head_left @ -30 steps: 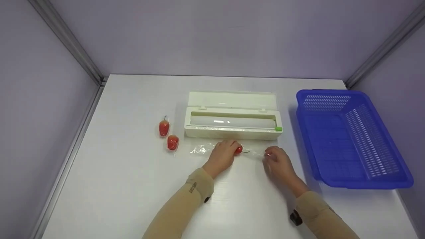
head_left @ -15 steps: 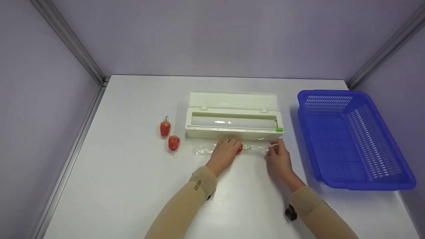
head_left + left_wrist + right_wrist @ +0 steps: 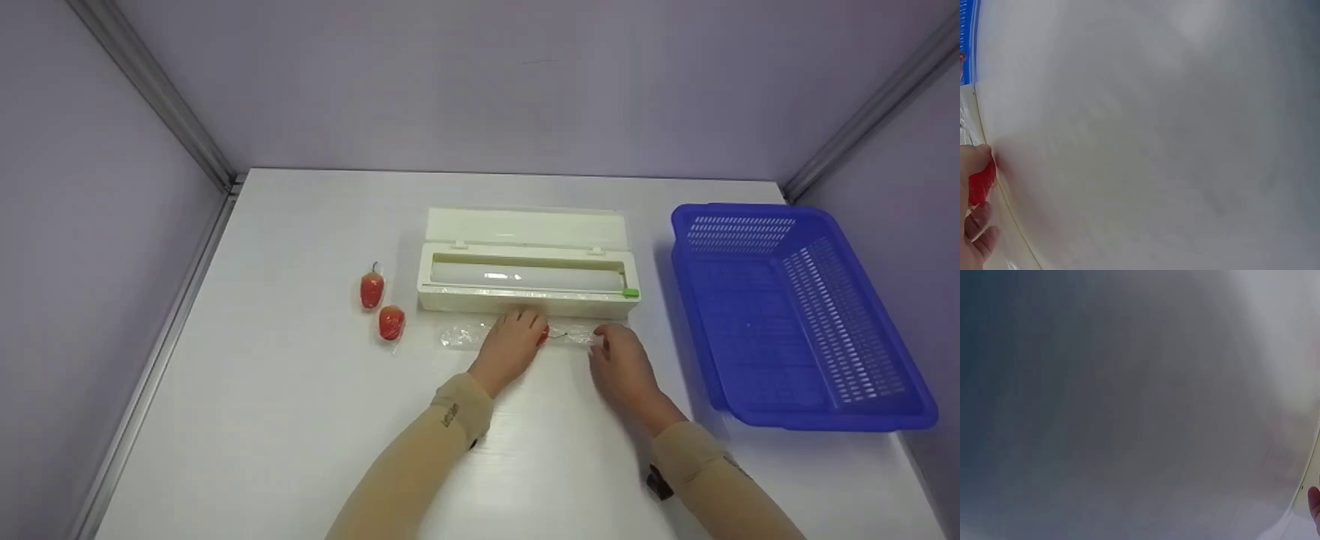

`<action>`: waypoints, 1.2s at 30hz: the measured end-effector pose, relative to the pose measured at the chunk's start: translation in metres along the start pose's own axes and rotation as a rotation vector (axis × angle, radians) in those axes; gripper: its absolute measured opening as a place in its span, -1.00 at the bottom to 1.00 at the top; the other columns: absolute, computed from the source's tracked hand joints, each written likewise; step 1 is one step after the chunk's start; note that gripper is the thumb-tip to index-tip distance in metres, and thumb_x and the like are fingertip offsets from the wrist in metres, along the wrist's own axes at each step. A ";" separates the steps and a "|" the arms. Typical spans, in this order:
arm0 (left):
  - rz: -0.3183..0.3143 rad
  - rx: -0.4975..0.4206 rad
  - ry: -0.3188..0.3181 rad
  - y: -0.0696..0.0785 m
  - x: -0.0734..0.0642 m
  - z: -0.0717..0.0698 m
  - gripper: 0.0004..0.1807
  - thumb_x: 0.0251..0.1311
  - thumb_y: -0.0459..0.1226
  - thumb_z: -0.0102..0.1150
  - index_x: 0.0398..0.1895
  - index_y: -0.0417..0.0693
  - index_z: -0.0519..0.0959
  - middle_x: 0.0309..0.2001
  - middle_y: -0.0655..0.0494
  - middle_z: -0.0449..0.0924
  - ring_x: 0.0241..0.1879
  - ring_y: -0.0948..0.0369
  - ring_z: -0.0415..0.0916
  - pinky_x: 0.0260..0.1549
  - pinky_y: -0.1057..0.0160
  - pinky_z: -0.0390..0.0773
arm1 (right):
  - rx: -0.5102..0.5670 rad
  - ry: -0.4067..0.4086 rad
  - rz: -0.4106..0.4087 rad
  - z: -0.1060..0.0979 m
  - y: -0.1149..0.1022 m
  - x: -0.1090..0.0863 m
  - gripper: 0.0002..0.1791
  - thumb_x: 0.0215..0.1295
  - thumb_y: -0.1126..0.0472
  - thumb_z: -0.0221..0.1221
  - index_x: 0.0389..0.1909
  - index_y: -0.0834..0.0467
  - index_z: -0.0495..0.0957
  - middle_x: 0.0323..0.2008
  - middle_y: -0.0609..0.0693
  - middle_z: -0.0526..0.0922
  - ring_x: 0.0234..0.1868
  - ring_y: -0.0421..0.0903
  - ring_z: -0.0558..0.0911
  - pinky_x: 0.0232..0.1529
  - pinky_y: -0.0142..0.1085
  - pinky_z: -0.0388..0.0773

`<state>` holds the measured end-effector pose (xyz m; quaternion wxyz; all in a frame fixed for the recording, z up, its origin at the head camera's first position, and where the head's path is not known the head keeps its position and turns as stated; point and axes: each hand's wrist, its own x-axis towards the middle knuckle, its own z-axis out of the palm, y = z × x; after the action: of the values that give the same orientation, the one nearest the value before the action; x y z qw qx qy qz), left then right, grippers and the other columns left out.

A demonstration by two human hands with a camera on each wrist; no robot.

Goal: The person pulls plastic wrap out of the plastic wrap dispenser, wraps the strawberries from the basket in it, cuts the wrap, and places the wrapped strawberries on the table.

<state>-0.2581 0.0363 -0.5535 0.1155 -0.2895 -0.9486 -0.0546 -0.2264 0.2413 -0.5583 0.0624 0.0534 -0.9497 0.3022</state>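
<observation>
My left hand (image 3: pixel 511 343) grips a small red fruit (image 3: pixel 544 334) with a thin dark stem, in front of the white film dispenser. In the left wrist view the red fruit (image 3: pixel 981 183) shows between the thumb and the curled fingers. Beneath it a strip of clear plastic film (image 3: pixel 461 335) stretches left and right along the table. At the film's right end is my right hand (image 3: pixel 624 367), thumb and forefinger right at its edge; I cannot tell whether they pinch it. The right wrist view catches only a fingertip (image 3: pixel 1314 500).
The film dispenser (image 3: pixel 529 302) stands with its lid raised, a roll (image 3: pixel 525 277) inside and a green slider (image 3: pixel 631 293) at its right end. Two film-wrapped red fruits (image 3: pixel 371 290) lie to the left. A blue basket (image 3: pixel 694 330) sits at the right.
My right hand went up and slightly right along the film's end, then came back down and left. My left hand stays on the fruit; the film now lies flatter and wider.
</observation>
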 end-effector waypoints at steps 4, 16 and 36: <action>0.045 -0.004 0.047 0.000 0.000 -0.001 -0.76 0.27 -0.16 -0.02 -0.08 -0.06 0.43 -0.16 0.10 0.53 -0.15 0.17 0.48 -0.10 0.24 0.51 | -0.073 0.105 -0.095 0.001 -0.001 0.002 -0.91 0.14 0.37 0.14 -0.34 0.31 0.53 -0.39 0.14 0.50 -0.29 0.09 0.46 -0.21 -0.09 0.42; 0.127 0.137 0.078 -0.001 0.002 0.006 -0.76 0.19 -0.13 0.00 -0.15 -0.04 0.42 -0.23 0.10 0.43 -0.24 0.20 0.43 -0.19 0.27 0.46 | -0.116 0.168 -0.243 0.003 0.004 0.002 -0.94 0.07 0.44 0.18 -0.48 0.24 0.52 -0.32 0.08 0.53 -0.26 0.06 0.48 -0.21 -0.08 0.39; 0.120 0.091 0.054 -0.002 0.004 -0.007 -0.75 0.33 -0.18 -0.08 0.03 0.03 0.37 0.00 0.13 0.44 -0.11 0.17 0.50 -0.16 0.27 0.57 | 0.018 0.095 0.104 -0.007 0.003 0.008 -0.87 0.24 0.27 0.14 -0.42 0.27 0.51 -0.38 0.10 0.42 -0.35 -0.02 0.44 -0.29 -0.20 0.37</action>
<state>-0.2612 0.0352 -0.5461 0.1572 -0.3386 -0.9276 -0.0122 -0.2338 0.2475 -0.5533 0.0914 -0.0099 -0.9444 0.3158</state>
